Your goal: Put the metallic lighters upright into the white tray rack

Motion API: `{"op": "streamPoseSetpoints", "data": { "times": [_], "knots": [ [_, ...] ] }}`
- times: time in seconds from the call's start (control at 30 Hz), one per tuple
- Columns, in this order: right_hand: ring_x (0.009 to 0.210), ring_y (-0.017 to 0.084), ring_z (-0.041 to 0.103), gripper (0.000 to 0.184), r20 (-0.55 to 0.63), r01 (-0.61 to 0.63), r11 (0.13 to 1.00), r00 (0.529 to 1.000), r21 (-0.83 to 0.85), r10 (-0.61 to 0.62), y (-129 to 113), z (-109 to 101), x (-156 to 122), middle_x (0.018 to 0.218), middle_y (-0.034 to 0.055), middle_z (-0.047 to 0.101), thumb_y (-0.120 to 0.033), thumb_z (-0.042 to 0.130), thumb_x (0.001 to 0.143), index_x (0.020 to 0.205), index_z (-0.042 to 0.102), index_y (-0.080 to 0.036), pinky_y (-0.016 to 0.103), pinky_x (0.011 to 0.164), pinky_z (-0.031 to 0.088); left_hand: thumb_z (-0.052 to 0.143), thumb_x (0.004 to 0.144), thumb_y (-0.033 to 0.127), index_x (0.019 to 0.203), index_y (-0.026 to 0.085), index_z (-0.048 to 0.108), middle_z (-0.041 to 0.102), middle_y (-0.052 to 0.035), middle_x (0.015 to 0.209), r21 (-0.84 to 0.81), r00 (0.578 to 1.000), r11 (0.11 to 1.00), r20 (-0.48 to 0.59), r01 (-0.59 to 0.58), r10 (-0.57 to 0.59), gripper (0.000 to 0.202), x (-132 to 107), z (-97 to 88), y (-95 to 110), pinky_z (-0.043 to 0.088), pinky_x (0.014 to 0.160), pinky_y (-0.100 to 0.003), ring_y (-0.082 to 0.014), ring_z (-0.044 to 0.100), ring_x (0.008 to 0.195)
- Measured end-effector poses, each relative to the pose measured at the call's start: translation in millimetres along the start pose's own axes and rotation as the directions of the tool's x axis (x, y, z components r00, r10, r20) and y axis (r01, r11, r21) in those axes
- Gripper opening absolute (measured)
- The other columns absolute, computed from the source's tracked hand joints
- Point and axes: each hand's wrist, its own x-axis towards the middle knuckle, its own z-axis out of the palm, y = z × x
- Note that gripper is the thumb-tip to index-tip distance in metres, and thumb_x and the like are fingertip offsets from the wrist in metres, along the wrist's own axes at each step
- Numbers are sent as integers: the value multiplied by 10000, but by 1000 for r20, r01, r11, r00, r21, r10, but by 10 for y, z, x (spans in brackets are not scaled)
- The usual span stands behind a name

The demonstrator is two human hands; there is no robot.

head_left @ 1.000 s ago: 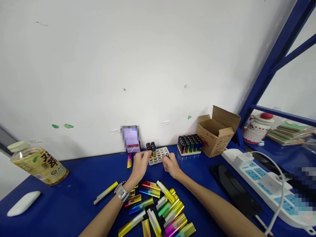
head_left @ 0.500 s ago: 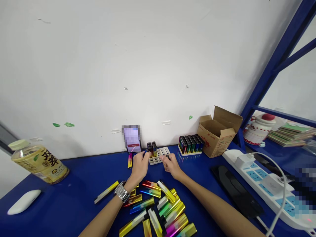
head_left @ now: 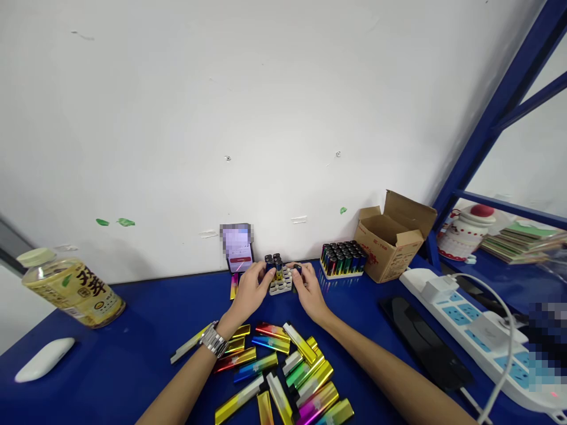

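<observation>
White plastic tray (head_left: 283,287) at table (head_left: 133,330) rear, few standing lighters (head_left: 273,262) in, most slots bare. Left hand (head_left: 248,290) curled round tray edge; right hand (head_left: 310,292) pinching lighter (head_left: 297,270) above it. Loose lighters (head_left: 283,372) heaped nearer.

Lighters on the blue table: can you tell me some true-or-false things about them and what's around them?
1. The left hand and right hand are both at the white tray. True.
2. The cardboard box is closed. False: its flaps stand open.
3. A pile of shiny lighters lies nearer the person than the white tray. True.
4. The tea bottle is right of the cardboard box. False: it is at the table's far left.
5. The wristwatch is on the right wrist. False: it is on the left wrist.
</observation>
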Motion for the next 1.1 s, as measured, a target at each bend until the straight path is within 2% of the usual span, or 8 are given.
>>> {"op": "streamPoseSetpoints", "data": {
  "times": [0.13,0.23,0.4,0.57,0.8,0.93,1.03,1.1],
  "knots": [
    [661,144,567,383,67,-73,991,996,112,66,53,20,23,843,51,590,-475,480,872,1047,607,-158,268,651,485,418,867,424,678,216,438,481,32,570,6,999,1000,40,-11,10,282,-11,7,-41,350,571,-251,-152,497,567],
    [641,141,577,340,75,-105,982,993,159,94,67,38,31,833,51,599,-441,519,850,1018,600,-157,272,650,497,410,882,396,687,217,432,548,0,646,22,997,997,27,-71,71,265,-17,21,-95,377,608,-260,-171,547,639],
    [683,147,572,278,104,-38,999,994,22,36,30,44,35,900,70,619,-396,505,859,982,615,-172,264,642,489,375,910,396,744,223,436,581,-25,711,59,993,993,50,-106,103,247,-18,35,-202,396,629,-287,-196,572,688],
    [601,136,519,236,192,32,993,981,-110,-10,-47,4,78,682,6,571,-348,521,846,977,619,-178,237,555,417,369,927,376,774,226,434,594,-41,762,133,988,983,109,-127,112,225,-21,38,-271,392,632,-295,-210,578,719],
    [442,102,417,235,158,34,987,987,-156,-9,-112,-65,192,489,-63,448,-335,581,786,940,659,-174,225,473,337,387,928,386,777,221,466,616,-49,757,195,983,976,171,-97,64,237,13,29,-306,373,600,-284,-216,609,722],
    [355,109,457,223,171,-52,991,983,-120,72,-112,-39,229,432,-64,481,-392,588,784,836,622,-178,220,411,334,384,923,377,772,220,454,625,-52,725,165,976,983,215,-78,41,229,34,6,-300,366,583,-281,-222,614,698],
    [353,144,526,297,200,-161,984,964,-77,173,-92,-11,246,443,-45,556,-468,640,746,815,548,-194,220,381,347,409,900,333,770,217,470,638,-53,722,121,967,989,249,-81,48,185,41,-17,-280,367,592,-285,-223,618,701],
    [380,160,555,359,197,-177,980,962,-92,192,-82,-6,264,461,-36,584,-515,667,717,824,527,-202,220,389,348,444,874,302,775,213,495,655,-55,731,86,965,994,259,-73,48,143,39,-30,-255,375,606,-286,-224,626,714]
  ]
}}
